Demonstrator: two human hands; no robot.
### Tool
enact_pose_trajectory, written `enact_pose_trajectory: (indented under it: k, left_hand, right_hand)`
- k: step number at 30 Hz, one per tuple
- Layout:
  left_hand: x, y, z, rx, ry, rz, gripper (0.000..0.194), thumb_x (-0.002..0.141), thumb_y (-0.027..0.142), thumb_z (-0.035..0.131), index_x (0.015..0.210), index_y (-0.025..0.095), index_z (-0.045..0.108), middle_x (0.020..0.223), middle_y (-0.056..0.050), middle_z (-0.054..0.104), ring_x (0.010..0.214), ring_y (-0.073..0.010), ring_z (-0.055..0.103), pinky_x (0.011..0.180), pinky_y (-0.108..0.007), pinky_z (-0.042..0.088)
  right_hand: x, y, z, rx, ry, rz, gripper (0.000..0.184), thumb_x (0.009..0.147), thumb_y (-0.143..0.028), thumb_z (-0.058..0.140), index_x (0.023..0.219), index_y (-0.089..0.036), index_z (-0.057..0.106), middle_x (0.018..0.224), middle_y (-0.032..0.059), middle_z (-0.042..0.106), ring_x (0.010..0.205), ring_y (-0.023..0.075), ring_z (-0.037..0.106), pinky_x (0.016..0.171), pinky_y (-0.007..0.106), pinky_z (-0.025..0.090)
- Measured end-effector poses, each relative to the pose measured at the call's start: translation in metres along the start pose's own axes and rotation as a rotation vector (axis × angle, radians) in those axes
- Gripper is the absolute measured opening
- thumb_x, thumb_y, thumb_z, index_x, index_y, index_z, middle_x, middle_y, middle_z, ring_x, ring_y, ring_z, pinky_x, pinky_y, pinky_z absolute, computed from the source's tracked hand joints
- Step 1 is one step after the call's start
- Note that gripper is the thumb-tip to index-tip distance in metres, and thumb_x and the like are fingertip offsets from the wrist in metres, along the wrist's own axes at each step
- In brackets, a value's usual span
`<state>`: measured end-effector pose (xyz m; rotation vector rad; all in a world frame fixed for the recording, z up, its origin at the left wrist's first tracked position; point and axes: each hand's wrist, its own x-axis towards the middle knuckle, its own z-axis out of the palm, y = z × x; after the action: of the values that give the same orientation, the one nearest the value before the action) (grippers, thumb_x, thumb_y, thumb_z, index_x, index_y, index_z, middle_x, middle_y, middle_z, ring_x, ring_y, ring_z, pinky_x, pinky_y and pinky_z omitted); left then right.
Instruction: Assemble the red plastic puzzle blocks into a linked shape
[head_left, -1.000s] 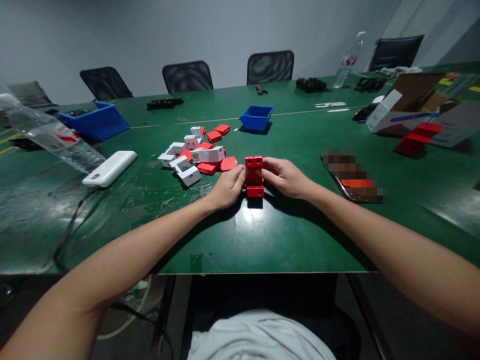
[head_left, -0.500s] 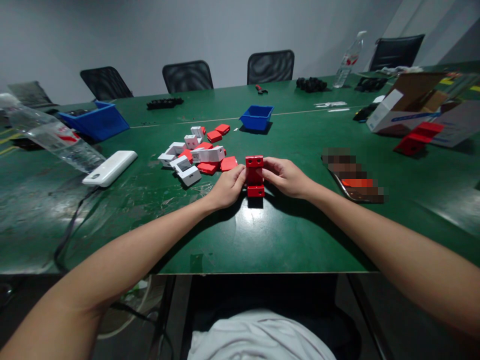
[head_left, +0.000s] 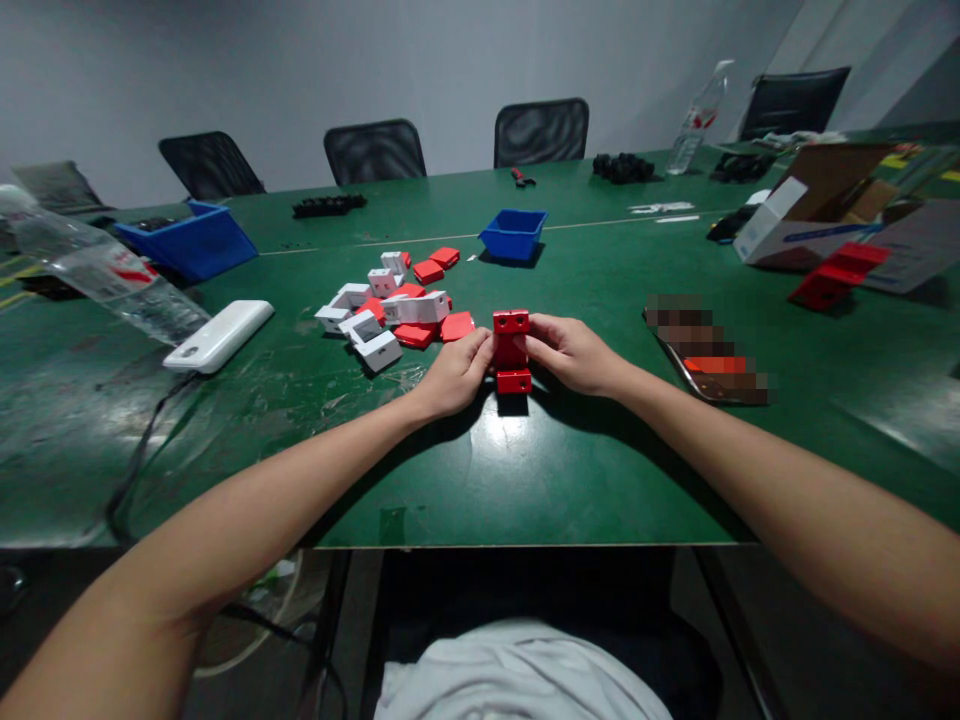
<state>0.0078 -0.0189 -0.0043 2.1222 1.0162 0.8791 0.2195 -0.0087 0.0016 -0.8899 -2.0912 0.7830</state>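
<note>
- At far left on the green counter [head_left: 600, 480], a clear bottle [head_left: 112, 265] leans in view, its base near a white device [head_left: 219, 336] with a dark cable [head_left: 139, 465].
- Behind them is a large blue bin [head_left: 196, 242] with dark items inside.
- Next comes a loose cluster of white pieces [head_left: 379, 351] and red pieces [head_left: 415, 335], some overlapping.
- The left hand [head_left: 454, 378] has its grip closed on the left edge of a red bracket [head_left: 511, 350].
- The bracket is upright between the hands, near the cluster, with two holes showing in its top block; whether it touches the counter I cannot tell.
- Beyond it sits a small blue bin [head_left: 513, 238].
- The right hand [head_left: 576, 357] pinches the bracket's right edge in its grip, thumb in front.
- Farther right lies a partly pixelated flat object [head_left: 694, 378].
- At far right, a red part [head_left: 838, 277] is beside an open box [head_left: 806, 225].
</note>
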Motion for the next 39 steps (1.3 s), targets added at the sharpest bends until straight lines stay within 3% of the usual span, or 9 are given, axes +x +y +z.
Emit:
enact_pose_trajectory:
  k: [17,25,29,33,39]
  left_hand:
    - [-0.001,-0.001,0.001,-0.011,0.025,0.030,0.038,0.102,0.047,0.036,0.090,0.017,0.057,0.081,-0.004,0.065,0.082,-0.0191,0.064,0.076,-0.030,0.050]
    - [-0.001,0.003,0.001,-0.080,0.021,0.021,0.046,0.099,0.056,0.040,0.100,0.015,0.060,0.096,-0.009,0.070,0.088,-0.0218,0.066,0.082,-0.035,0.052]
    - [-0.003,0.009,0.002,-0.133,-0.029,-0.010,0.047,0.093,0.058,0.053,0.113,0.016,0.058,0.105,-0.009,0.070,0.095,-0.0230,0.068,0.085,-0.036,0.053]
    - [-0.004,0.012,0.003,0.003,-0.046,0.036,0.059,0.077,0.055,0.075,0.116,0.016,0.053,0.111,-0.011,0.068,0.099,-0.0260,0.067,0.089,-0.040,0.053]
    - [-0.002,0.008,0.002,0.156,-0.047,0.093,0.055,0.080,0.047,0.071,0.119,0.015,0.050,0.115,-0.015,0.064,0.107,-0.0307,0.062,0.094,-0.046,0.050]
  right_hand:
    - [0.000,-0.007,-0.003,0.001,-0.021,0.004,0.036,0.096,-0.032,0.050,0.124,-0.016,0.066,0.118,0.0117,0.073,0.103,0.0259,0.069,0.092,0.039,0.052]
    - [0.000,-0.003,0.000,0.025,0.007,0.009,0.035,0.095,-0.032,0.051,0.124,-0.017,0.065,0.120,0.0110,0.072,0.105,0.0260,0.069,0.093,0.040,0.052]
    - [0.000,0.000,0.003,0.059,0.048,0.039,0.030,0.093,-0.031,0.054,0.118,-0.018,0.066,0.115,0.0101,0.074,0.101,0.0253,0.070,0.092,0.040,0.053]
    - [0.001,0.005,0.004,0.079,0.067,0.069,0.025,0.091,-0.035,0.057,0.108,-0.018,0.065,0.108,0.0097,0.074,0.096,0.0252,0.070,0.087,0.040,0.055]
    - [0.001,0.004,0.003,0.100,0.104,0.084,0.038,0.083,-0.043,0.068,0.112,-0.021,0.057,0.103,0.0081,0.072,0.083,0.0214,0.068,0.072,0.033,0.056]
